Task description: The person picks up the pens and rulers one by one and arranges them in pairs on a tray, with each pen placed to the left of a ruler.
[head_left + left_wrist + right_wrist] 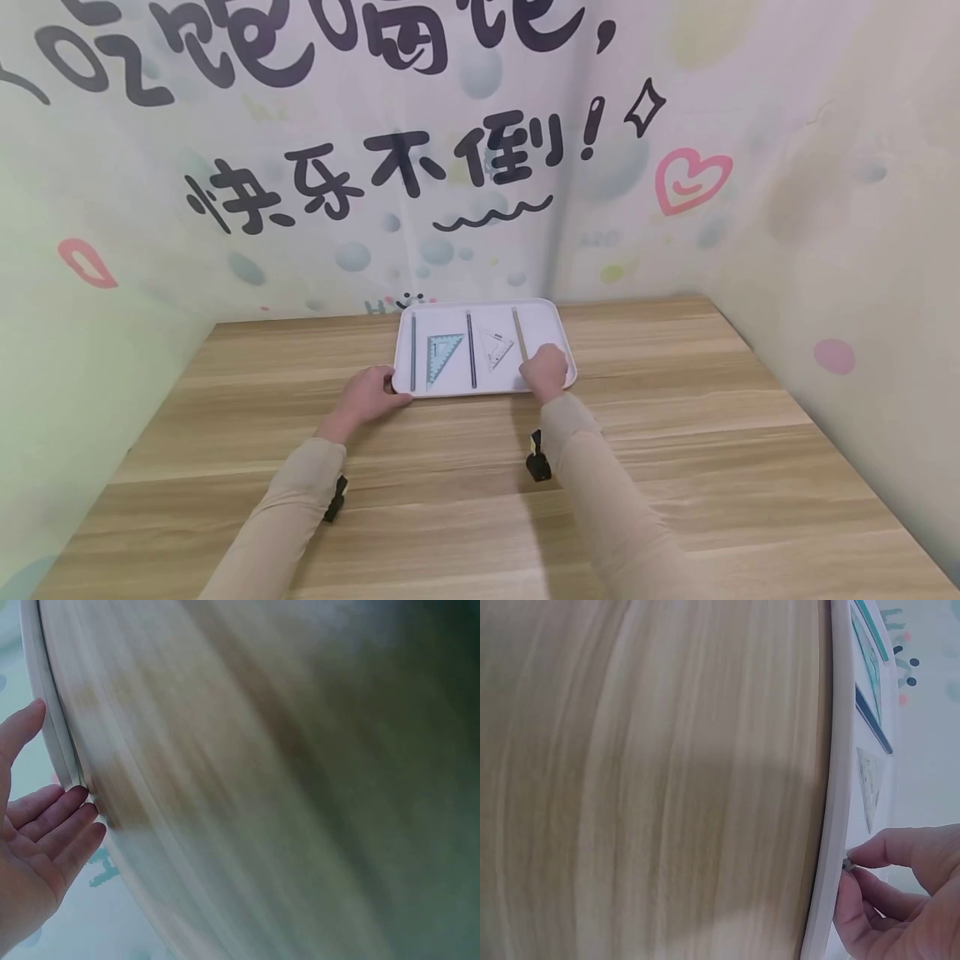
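A white tray (442, 313) lies at the far edge of the wooden table. From left to right it bears a grey-green pencil (413, 352), a blue-green set square (432, 360), a dark blue pencil (471, 350), a clear set square (491, 354) and a gold-coloured pencil (519, 332). My right hand (546, 372) pinches the near end of the gold-coloured pencil between thumb and finger, over the tray's right part. At the tray's near left corner, my left hand (370, 395) touches the rim with fingers fairly straight and thumb spread along the front side.
The wood-grain table (450, 508) spreads out in front of the tray. Right behind the tray rises a wall (315, 267) with large lettering and bubble patterns. Black wrist mounts (537, 462) hang by both sleeves.
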A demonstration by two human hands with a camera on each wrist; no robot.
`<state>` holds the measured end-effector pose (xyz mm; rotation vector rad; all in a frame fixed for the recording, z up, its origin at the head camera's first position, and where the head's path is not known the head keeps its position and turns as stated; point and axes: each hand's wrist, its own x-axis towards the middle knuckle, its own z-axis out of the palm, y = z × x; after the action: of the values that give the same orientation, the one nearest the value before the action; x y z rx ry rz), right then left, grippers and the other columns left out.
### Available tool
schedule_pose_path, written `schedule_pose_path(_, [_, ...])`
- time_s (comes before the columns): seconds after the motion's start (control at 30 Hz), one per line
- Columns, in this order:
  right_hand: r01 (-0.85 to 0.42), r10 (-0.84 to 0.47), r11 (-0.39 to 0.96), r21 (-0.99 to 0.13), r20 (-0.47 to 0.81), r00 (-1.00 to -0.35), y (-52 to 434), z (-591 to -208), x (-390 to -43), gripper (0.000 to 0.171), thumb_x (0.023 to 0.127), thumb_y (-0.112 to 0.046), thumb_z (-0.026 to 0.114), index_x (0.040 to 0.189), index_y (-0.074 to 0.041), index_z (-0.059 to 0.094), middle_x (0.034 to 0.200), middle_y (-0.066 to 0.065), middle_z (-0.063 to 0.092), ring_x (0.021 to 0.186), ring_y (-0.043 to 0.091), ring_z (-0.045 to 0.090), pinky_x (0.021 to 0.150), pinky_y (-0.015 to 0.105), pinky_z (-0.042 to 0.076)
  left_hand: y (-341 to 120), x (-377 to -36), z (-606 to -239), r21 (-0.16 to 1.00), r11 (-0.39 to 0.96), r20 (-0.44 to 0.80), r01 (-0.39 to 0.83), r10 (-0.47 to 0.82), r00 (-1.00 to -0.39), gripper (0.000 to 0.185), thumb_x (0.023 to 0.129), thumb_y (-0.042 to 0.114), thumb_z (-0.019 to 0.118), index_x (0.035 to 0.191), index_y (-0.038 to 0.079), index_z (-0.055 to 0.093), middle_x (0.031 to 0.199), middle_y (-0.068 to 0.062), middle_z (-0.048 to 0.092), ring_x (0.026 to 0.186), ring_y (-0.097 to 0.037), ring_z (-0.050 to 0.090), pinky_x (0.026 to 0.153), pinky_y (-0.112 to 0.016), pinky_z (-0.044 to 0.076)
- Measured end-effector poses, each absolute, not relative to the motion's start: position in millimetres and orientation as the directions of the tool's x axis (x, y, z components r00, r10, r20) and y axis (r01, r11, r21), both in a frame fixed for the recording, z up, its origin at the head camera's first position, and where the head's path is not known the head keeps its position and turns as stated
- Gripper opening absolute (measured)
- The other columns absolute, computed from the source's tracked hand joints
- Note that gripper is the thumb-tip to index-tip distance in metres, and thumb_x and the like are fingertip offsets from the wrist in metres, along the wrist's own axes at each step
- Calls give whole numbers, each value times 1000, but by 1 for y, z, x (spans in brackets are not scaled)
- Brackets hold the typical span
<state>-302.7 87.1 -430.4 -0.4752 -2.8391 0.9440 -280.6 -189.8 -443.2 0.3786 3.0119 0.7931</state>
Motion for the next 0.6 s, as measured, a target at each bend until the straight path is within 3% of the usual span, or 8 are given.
schedule_pose_path(0.6, [349,386,791,-502,-33,-922,70,-419,-299,14,76,-1,55,88,6,59,87,19,62,80,30,60,66,37,50,-190,-279,-439,498,839,34,217,231,-972,29,76,28,72,84,4,58,67,-3,47,64,-16,41,57,-28,31])
